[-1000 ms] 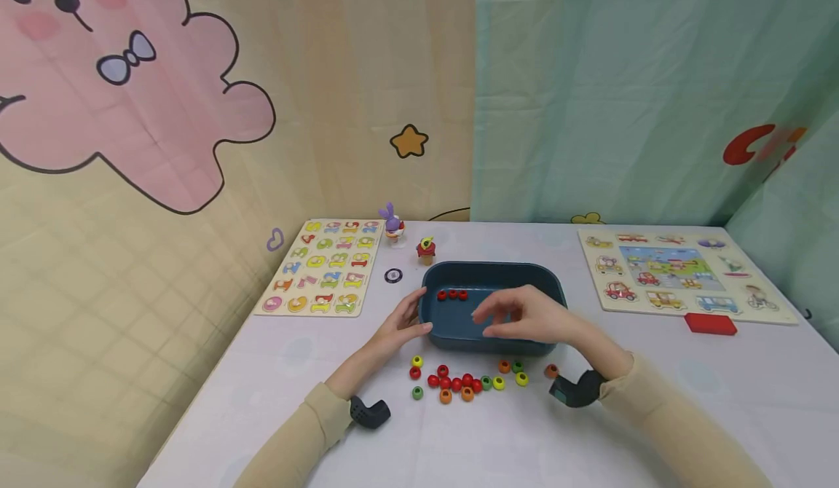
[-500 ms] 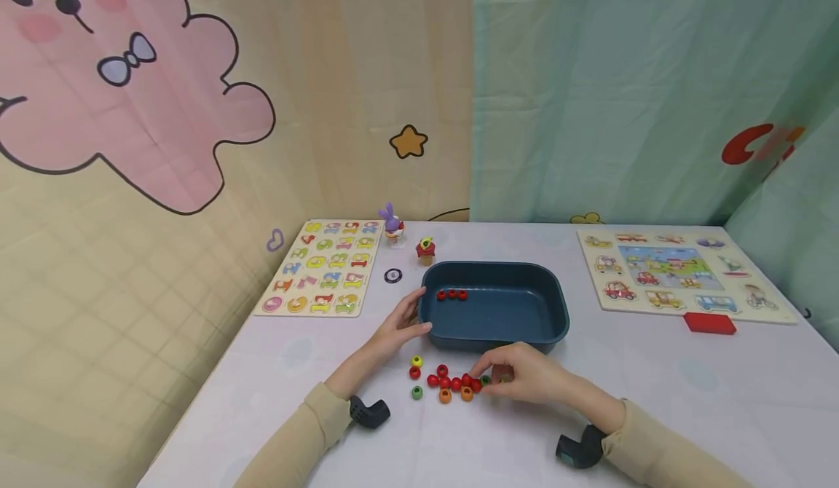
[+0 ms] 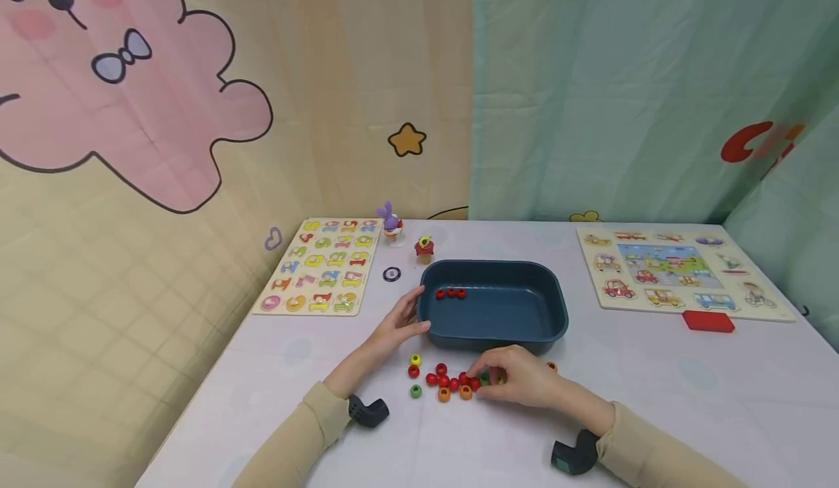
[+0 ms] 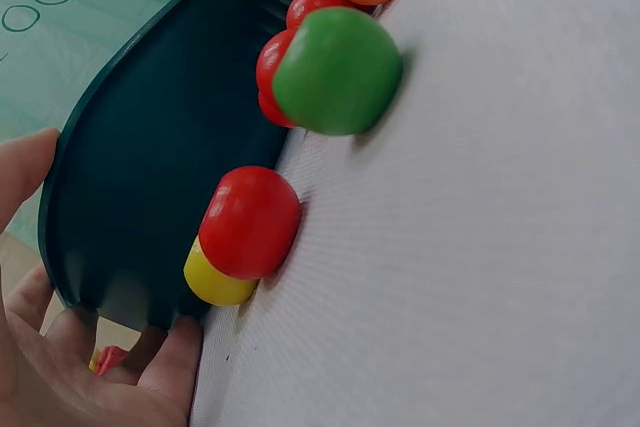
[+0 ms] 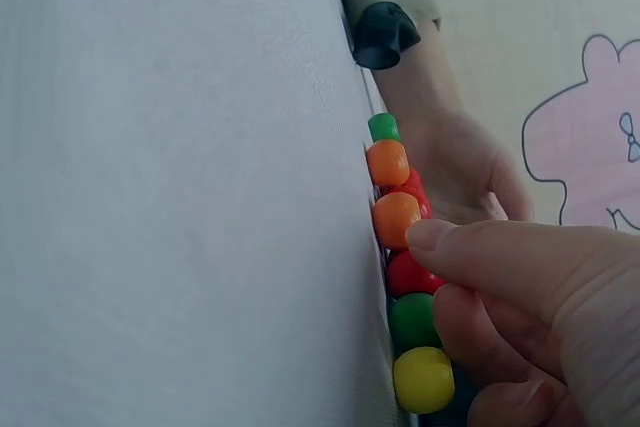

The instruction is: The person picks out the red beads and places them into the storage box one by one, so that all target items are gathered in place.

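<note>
My left hand [image 3: 398,322] holds the left end of a deep dark blue tray [image 3: 553,313], its thumb and fingers spread against the outside. Inside the tray, three red beads [image 3: 451,293] sit in a short row at the back left. My right hand [image 3: 521,377] is low over the loose beads in front, thumb and index finger pinching a red bead [image 5: 413,274]. Beside that one lie a green bead [image 5: 414,321], a yellow bead [image 5: 424,380] and an orange bead [image 5: 396,219]. More red beads [image 3: 443,382] cluster to the left; the hand hides some beads.
A number puzzle board [image 3: 317,266] lies at the left, a vehicle puzzle board [image 3: 682,273] at the right with a red block [image 3: 708,321] at its edge. Behind the tray stand a purple rabbit figure [image 3: 390,222], a small cupcake toy [image 3: 424,249] and a round disc [image 3: 391,274].
My right hand has come down from above the tray to the beads in front, where its fingertips close on a red bead. My left hand stays at the tray's end.
</note>
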Demonstrator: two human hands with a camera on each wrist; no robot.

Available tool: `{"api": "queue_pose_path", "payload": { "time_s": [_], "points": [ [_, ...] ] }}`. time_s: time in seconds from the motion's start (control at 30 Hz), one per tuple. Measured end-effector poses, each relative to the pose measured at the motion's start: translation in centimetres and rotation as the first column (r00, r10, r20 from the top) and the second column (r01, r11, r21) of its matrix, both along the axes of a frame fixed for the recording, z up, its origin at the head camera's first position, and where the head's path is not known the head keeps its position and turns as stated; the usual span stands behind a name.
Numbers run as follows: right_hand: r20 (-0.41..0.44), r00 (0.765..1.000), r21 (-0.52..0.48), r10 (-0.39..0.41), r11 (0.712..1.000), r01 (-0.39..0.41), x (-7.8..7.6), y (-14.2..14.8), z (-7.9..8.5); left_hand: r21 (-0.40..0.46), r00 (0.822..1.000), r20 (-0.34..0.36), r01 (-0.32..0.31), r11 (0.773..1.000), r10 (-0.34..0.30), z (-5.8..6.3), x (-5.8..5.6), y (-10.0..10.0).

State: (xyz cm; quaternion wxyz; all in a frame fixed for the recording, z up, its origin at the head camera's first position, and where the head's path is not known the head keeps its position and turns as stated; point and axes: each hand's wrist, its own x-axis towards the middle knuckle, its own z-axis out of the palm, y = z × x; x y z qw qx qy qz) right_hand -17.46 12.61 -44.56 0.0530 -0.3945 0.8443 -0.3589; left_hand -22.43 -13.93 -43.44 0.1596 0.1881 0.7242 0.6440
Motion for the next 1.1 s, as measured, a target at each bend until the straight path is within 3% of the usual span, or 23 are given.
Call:
{"api": "queue_pose_path", "payload": {
  "time_s": [0.2, 0.57, 0.83, 1.1],
  "points": [
    [-0.037, 0.999, 0.026, -0.017, 1.0, 0.018, 0.2, -0.2, 0.1, -0.022, 1.0, -0.002, 0.004, 1.0, -0.004, 0.7, 0.4, 0.1],
    [-0.074, 0.997, 0.008, -0.019, 1.0, 0.019, 0.3, -0.2, 0.0, -0.029, 1.0, -0.015, 0.006, 1.0, -0.007, 0.8, 0.4, 0.2],
    [-0.131, 0.991, -0.029, -0.028, 0.999, 0.024, 0.6, 0.1, 0.8, 0.02, 1.0, -0.014, -0.006, 1.0, 0.006, -1.2, -0.7, 0.0],
    [-0.254, 0.967, -0.139, 0.003, 0.99, -0.04, -0.6, 1.1, 4.1, 0.016, 0.999, -0.029, -0.039, 0.999, 0.04, -2.2, -1.1, -0.2]
  ]
}}
